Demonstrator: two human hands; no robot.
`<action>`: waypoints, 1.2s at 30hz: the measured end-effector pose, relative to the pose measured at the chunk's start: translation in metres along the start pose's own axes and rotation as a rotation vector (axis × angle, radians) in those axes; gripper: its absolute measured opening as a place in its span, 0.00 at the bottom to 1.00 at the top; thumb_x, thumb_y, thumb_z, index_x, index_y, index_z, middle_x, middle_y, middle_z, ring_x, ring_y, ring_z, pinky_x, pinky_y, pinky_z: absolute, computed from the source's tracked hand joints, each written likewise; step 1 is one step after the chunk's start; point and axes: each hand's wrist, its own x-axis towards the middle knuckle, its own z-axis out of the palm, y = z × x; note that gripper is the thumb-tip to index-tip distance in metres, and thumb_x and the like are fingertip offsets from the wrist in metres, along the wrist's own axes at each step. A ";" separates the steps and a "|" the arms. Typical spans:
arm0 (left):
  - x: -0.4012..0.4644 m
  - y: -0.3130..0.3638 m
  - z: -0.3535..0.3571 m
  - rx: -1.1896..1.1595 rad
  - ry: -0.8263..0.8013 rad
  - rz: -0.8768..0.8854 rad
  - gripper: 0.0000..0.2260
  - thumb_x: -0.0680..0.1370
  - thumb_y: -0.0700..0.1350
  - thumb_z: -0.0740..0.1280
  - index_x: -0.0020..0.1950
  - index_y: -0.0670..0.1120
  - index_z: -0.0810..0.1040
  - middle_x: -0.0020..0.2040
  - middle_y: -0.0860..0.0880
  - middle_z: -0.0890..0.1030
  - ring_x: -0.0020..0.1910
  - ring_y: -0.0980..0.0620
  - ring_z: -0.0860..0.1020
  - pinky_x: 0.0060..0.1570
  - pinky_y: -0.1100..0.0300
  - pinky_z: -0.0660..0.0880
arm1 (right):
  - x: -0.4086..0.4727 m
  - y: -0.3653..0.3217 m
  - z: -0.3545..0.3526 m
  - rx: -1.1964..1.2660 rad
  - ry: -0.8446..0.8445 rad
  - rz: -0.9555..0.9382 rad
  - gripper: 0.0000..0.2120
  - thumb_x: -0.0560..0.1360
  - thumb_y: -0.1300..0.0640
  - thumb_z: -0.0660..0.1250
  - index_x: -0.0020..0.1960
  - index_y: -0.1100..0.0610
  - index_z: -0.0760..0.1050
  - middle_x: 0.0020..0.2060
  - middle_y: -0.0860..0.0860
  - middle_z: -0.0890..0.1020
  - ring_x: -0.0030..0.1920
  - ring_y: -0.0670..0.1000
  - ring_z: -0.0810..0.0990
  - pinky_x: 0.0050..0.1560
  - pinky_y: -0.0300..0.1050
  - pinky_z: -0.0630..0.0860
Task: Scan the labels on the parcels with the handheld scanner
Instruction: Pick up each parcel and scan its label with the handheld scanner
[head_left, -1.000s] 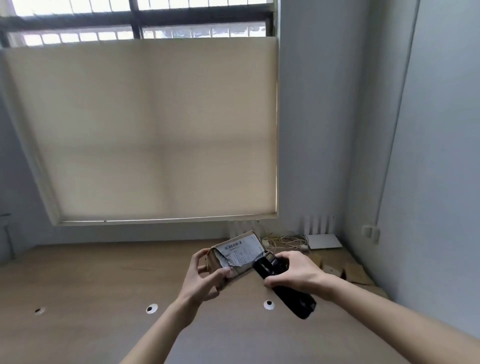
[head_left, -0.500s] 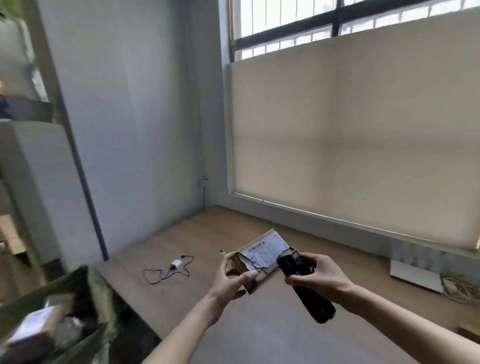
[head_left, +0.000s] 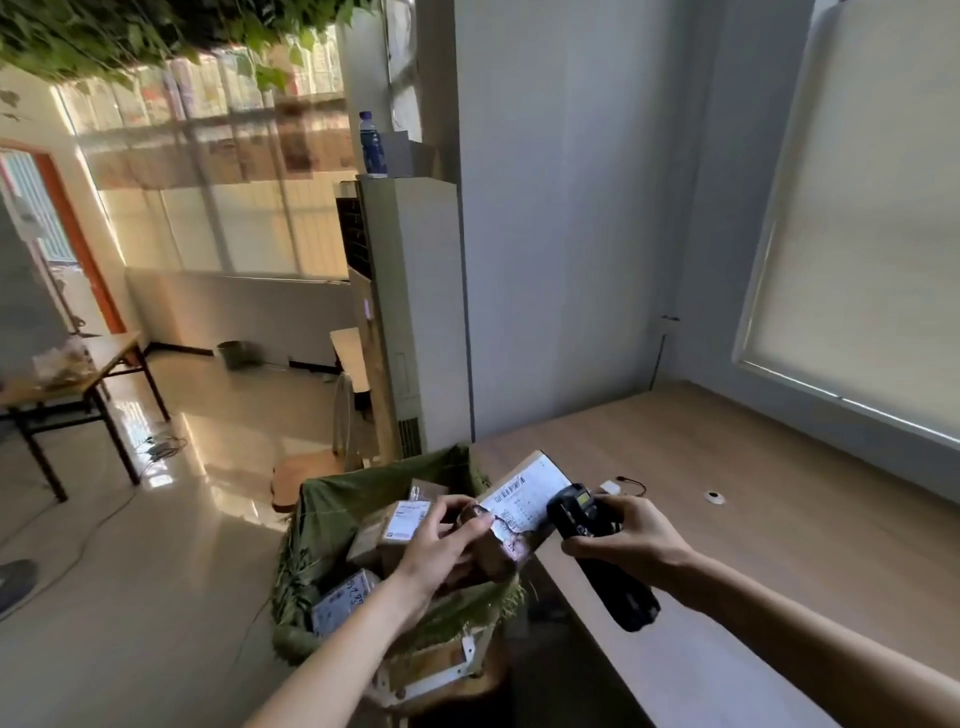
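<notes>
The left hand (head_left: 449, 540) grips a small brown cardboard parcel (head_left: 511, 512) by its crumpled near end, fingers curled over the top and thumb on the white printed label (head_left: 524, 491), which faces up and is torn at its near edge. The parcel is held in the air over the left edge of the light wooden table (head_left: 779, 519), tilted with its far end raised. The right hand (head_left: 631, 538) is wrapped around a black handheld scanner (head_left: 597, 551), whose head with a small screen sits just beside the label, touching or nearly touching the parcel's right side; its handle slopes down toward the near edge of the table. Below the left hand, off the table's left edge, a green fabric sack (head_left: 332, 519) stands open on the floor, holding several more brown labelled parcels (head_left: 389, 530). On the table beyond the hands lie a small white adapter with a black cable (head_left: 618, 487) and a round white grommet (head_left: 715, 496).
</notes>
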 end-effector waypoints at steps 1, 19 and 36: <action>0.006 -0.006 -0.018 -0.003 0.034 -0.004 0.22 0.66 0.56 0.80 0.56 0.54 0.79 0.57 0.41 0.82 0.54 0.44 0.83 0.53 0.49 0.82 | 0.016 -0.005 0.016 -0.011 -0.036 -0.008 0.19 0.59 0.43 0.80 0.47 0.50 0.85 0.37 0.44 0.86 0.37 0.43 0.84 0.41 0.38 0.78; 0.208 -0.173 -0.101 0.156 0.182 -0.342 0.18 0.62 0.60 0.82 0.48 0.64 0.82 0.52 0.50 0.85 0.48 0.57 0.84 0.42 0.63 0.79 | 0.280 0.114 0.162 -0.217 -0.375 0.154 0.23 0.59 0.39 0.80 0.51 0.45 0.81 0.42 0.44 0.86 0.42 0.42 0.85 0.48 0.44 0.84; 0.245 -0.176 -0.089 0.715 0.021 -0.370 0.40 0.57 0.73 0.73 0.65 0.59 0.71 0.64 0.55 0.71 0.62 0.51 0.74 0.64 0.48 0.74 | 0.311 0.136 0.173 -0.383 -0.352 0.128 0.30 0.61 0.36 0.78 0.59 0.44 0.77 0.48 0.43 0.82 0.49 0.43 0.81 0.52 0.46 0.83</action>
